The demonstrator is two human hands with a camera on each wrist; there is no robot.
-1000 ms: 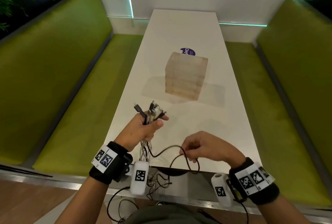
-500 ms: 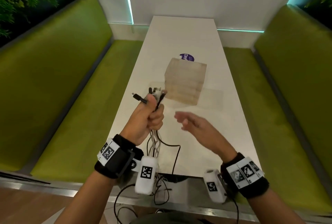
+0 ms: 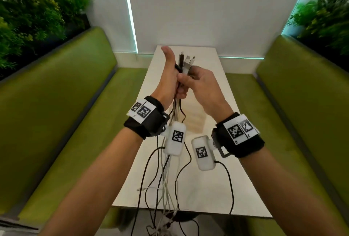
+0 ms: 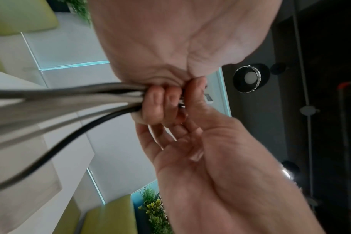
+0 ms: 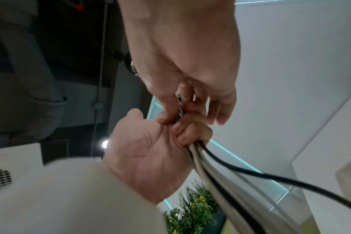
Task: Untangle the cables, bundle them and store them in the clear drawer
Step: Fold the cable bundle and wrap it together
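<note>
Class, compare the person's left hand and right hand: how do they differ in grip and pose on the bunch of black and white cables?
The left hand wraps its curled fingers round the bunch of black and white cables; the right hand only pinches near the plugs. The left thumb points upward; the right hand's back faces the head camera. Both are raised over the white table.

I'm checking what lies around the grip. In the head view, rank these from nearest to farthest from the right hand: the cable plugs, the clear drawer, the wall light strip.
1. Cable plugs: just above the right hand, sticking up from the left hand.
2. Clear drawer: on the table, seen between the wrists, mostly hidden.
3. Wall light strip: on the far wall, upper left.
</note>
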